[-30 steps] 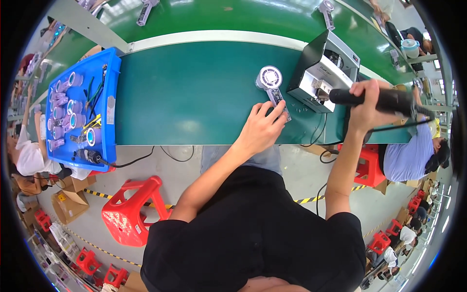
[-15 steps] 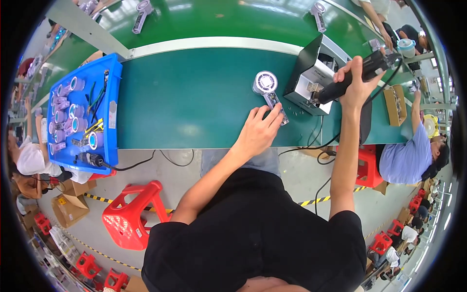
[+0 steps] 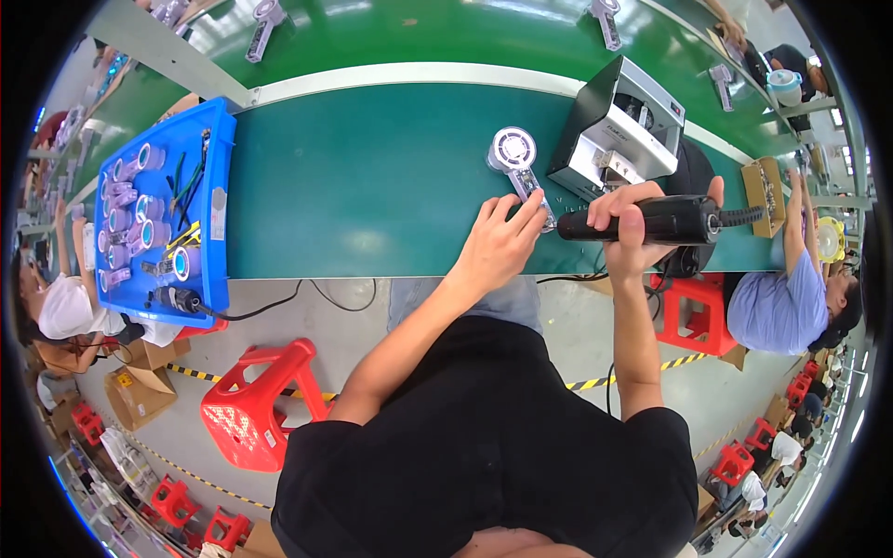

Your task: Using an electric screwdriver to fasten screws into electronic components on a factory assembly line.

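A lilac handheld fan (image 3: 513, 151) with a round head lies on the green bench, its open handle pointing toward me and showing parts inside. My left hand (image 3: 495, 246) has its fingertips closed on the lower handle, steadying it against the bench. In my right hand (image 3: 634, 232) is a black electric screwdriver (image 3: 677, 220), held almost level with its cord running off to the right. Its tip is at the lower end of the fan's handle; whether a screw sits on it is too small to tell. Beyond stands a silver and black screw feeder (image 3: 600, 130).
At the left, a blue tray (image 3: 221, 256) holds several lilac fans, pliers and another corded tool. More fans (image 3: 266, 28) lie on the green conveyor beyond the white rail. A cardboard box (image 3: 765, 200) stands right. Red stools (image 3: 251, 409) and cables lie below the bench edge. Co-workers sit both sides.
My right hand has brought the screwdriver from the screw feeder down and left to the end of the fan's handle. My left hand stays on the fan.
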Demonstrator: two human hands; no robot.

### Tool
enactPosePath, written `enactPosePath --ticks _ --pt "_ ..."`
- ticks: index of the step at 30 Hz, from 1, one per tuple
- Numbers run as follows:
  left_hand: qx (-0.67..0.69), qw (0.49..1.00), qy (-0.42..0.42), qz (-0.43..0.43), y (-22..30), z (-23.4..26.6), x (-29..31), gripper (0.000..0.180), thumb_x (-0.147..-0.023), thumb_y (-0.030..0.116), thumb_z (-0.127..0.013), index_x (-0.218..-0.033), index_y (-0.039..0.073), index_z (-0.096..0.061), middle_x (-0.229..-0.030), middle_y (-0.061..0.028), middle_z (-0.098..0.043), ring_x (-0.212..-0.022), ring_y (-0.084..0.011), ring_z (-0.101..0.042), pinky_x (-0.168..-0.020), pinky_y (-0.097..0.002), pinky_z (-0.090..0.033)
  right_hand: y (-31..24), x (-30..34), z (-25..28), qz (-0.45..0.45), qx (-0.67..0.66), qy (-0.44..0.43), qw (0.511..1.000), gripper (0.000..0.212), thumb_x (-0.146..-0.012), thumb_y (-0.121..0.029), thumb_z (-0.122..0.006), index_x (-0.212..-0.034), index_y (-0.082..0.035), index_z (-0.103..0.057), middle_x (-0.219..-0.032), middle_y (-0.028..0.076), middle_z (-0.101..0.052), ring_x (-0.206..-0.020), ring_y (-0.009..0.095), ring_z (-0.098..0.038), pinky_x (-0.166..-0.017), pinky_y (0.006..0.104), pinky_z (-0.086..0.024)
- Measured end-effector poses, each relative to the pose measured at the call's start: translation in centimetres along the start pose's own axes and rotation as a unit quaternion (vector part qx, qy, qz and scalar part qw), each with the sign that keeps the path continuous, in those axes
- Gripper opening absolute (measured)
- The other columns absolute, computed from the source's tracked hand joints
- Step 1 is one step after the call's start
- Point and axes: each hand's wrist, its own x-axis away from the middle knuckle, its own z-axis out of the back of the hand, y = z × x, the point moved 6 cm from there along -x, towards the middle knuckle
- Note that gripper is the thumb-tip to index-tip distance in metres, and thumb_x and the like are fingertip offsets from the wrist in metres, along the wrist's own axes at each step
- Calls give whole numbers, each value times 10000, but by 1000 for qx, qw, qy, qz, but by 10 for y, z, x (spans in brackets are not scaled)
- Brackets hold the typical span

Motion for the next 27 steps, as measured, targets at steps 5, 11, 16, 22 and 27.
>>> enactPosePath --ticks 5,11,16,22,27 --pt "1 1000 -3 13 0 1 0 347 -773 56 -735 -1102 20 -628 -1333 -115 -582 -1026 -309 -579 -899 -434 -465 1 7 -7 -4 35 -21 999 610 -942 -130 -650 -1311 -128 -165 -767 119 -562 -558 184 -559 -549 353 -529" --pt "12 1000 0 19 -2 3 1 306 -791 58 -707 -1086 8 -645 -1311 -118 -595 -988 -280 -582 -912 -438 -456 3 28 -20 -37 65 -77 994 350 -954 -302 -673 -896 -20 -475 -622 70 -520 -543 167 -509 -565 322 -481" --pt "8 1000 2 14 0 3 1 282 -812 67 -686 -1084 0 -652 -1300 -127 -601 -963 -262 -582 -910 -441 -454 6 28 -23 -34 74 -93 992 362 -945 -317 -696 -897 -25 -487 -624 72 -534 -539 169 -517 -571 311 -483" --pt "-1 1000 4 18 3 2 -2 282 -765 56 -715 -1034 8 -643 -1295 -125 -598 -1016 -296 -594 -917 -437 -457 7 29 -21 -22 81 -85 993 386 -930 -326 -715 -913 -18 -484 -630 67 -532 -546 180 -539 -579 322 -491" --pt "-30 997 -46 57 -1 1 -18 305 -775 67 -683 -1061 -16 -613 -1257 -202 -576 -1062 -386 -571 -940 -458 -476 -5 19 -7 -38 15 -55 998 559 -813 -452 -832 -903 -24 -484 -653 57 -524 -584 193 -561 -588 321 -492"
